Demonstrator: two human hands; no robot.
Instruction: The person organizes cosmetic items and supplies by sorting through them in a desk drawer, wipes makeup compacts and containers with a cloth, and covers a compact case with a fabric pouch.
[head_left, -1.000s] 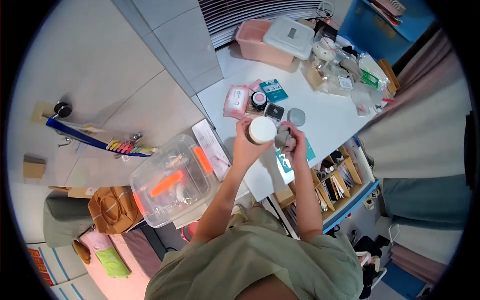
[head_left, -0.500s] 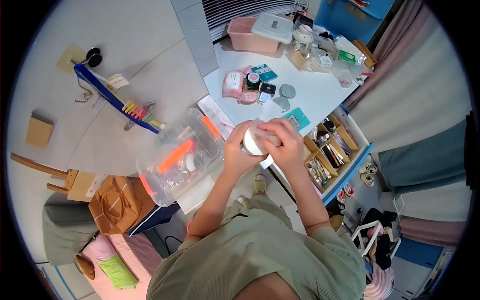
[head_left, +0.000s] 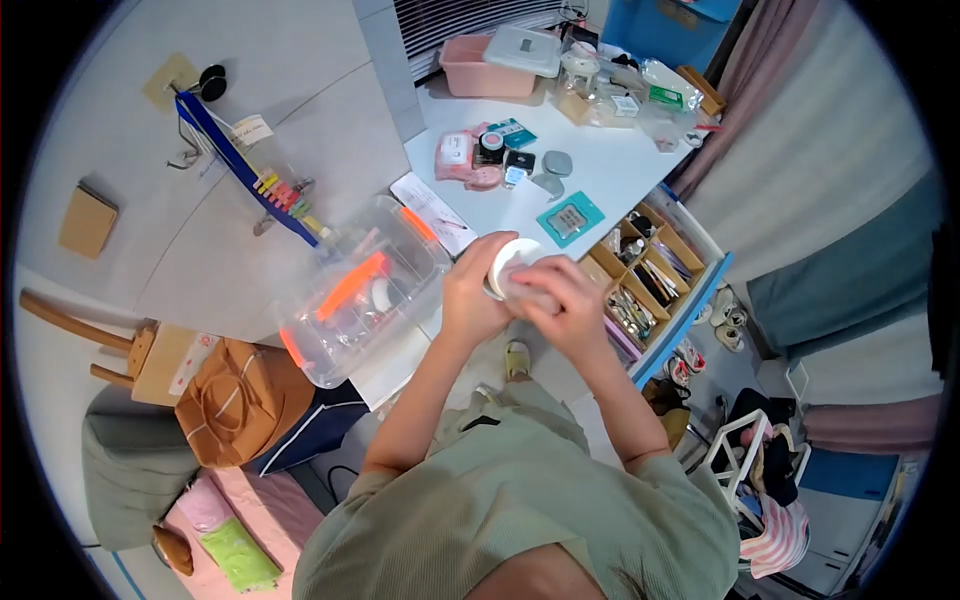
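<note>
Our surface (head_left: 620, 165) carries a pink bin (head_left: 488, 74) at its far edge and, nearer, an unreadable teal packet (head_left: 571, 219). Off its near edge, our left hand (head_left: 474, 300) grasps a white jar (head_left: 517, 248), our right hand (head_left: 572, 302) a cloth (head_left: 516, 280) against it.

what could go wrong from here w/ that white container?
1. Slip: the left hand grips the white container in the air while the right hand works at its top; a hard push might knock it loose.
2. Drop: it is held off the desk, so a fumble could send it down.
3. Bump: the open drawer is beside the right arm; swinging out might hit it.
</note>
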